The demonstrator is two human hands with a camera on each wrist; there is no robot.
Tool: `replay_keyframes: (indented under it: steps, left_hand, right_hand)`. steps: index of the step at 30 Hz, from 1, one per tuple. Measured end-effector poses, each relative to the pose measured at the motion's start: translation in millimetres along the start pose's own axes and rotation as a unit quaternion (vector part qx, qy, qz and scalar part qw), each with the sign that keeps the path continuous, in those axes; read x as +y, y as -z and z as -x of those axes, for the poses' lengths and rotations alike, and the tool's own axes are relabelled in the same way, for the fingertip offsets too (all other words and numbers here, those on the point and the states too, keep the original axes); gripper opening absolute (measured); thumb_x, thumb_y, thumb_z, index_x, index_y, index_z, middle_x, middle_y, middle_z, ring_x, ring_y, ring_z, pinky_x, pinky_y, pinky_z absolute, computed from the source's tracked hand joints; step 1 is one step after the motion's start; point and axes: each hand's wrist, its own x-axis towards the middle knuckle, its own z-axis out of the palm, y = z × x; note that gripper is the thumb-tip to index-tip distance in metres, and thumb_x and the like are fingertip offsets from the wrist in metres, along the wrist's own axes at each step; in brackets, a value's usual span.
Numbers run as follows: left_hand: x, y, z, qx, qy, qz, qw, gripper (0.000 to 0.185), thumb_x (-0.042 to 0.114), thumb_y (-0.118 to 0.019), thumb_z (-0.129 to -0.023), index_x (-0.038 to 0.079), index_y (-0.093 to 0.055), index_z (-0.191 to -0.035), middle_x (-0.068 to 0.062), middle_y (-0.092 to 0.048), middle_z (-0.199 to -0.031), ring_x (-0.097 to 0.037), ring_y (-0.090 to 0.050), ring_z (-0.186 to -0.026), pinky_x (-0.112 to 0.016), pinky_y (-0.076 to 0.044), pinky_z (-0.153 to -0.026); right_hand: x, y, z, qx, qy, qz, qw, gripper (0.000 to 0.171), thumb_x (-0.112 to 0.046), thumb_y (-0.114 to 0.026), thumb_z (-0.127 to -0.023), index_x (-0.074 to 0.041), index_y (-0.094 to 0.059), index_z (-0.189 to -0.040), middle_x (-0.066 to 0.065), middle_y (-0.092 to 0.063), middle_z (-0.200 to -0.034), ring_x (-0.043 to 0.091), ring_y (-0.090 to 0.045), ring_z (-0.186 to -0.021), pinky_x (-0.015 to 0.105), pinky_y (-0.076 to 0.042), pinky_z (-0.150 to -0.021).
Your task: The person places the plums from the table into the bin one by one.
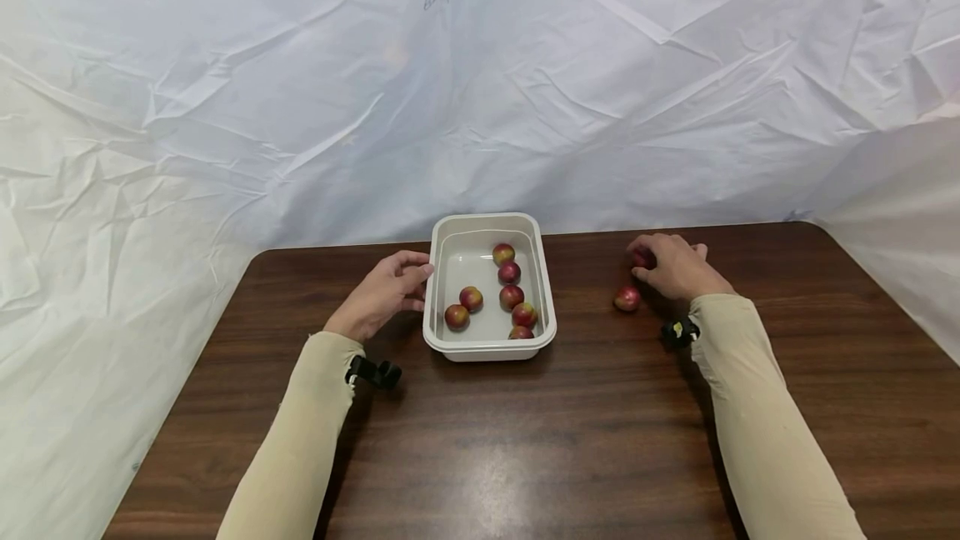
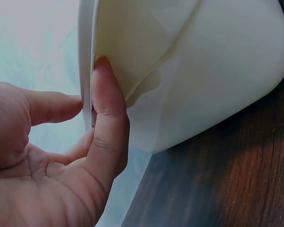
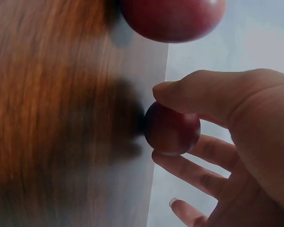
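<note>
**Hands flank a tub of red fruit at the far table edge**

A white plastic tub (image 1: 442,273) stands on a dark wood-grain table (image 1: 525,440), close to the table's far edge where a creased white sheet (image 1: 300,107) hangs as a backdrop. Six small red-and-yellow fruits lie inside it, mostly toward the near and right-hand part of the floor, with bare floor at the far left.

The left hand (image 1: 384,294) sits just beside the tub's left wall. In the left wrist view its thumb (image 2: 106,118) lies straight and flat against the wall under the rim, and the other fingers stretch out behind; nothing is curled round the tub.

The right hand (image 1: 673,267) is well to the right of the tub, near the far table edge. Its thumb and fingers pinch a small dark red fruit (image 3: 172,128), which the head view shows only as a sliver at the fingertips. A second loose fruit (image 1: 627,299) lies on the table just beside that hand, on its near left, apart from the tub.

Between the tub's right wall and the right hand runs a strip of bare table. The whole near half of the table is open wood, crossed only by the two beige sleeves (image 1: 300,440).
</note>
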Motion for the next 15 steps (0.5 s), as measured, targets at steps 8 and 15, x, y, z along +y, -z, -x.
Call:
replay_keyframes:
  steps: [8,15]
  left_hand:
    - [0.8,0.8,-1.1,-0.004,0.013,0.006,0.9999,0.045,0.027,-0.051,-0.109,0.001,-0.043,-0.145,-0.016,-0.058,-0.122,-0.02,-0.062,-0.093,-0.027,-0.06,-0.079]
    - [3.2,2.3,-1.0,-0.02,0.022,0.015,0.9994,0.046,0.023,-0.054,-0.107,0.001,-0.042,-0.145,-0.024,-0.056,-0.135,-0.019,-0.065,-0.099,-0.03,-0.06,-0.082]
  right_hand:
    - [2.1,1.6,1.0,-0.006,-0.012,-0.005,1.0,0.04,-0.021,-0.069,-0.098,-0.005,-0.061,-0.134,0.023,-0.064,-0.12,0.043,-0.056,-0.113,0.061,-0.027,-0.083]
    - [4.1,5.5,2.7,-0.015,-0.018,0.001,1.0,0.04,-0.02,-0.067,-0.098,-0.005,-0.06,-0.134,0.028,-0.059,-0.135,0.048,-0.053,-0.123,0.061,-0.029,-0.086]
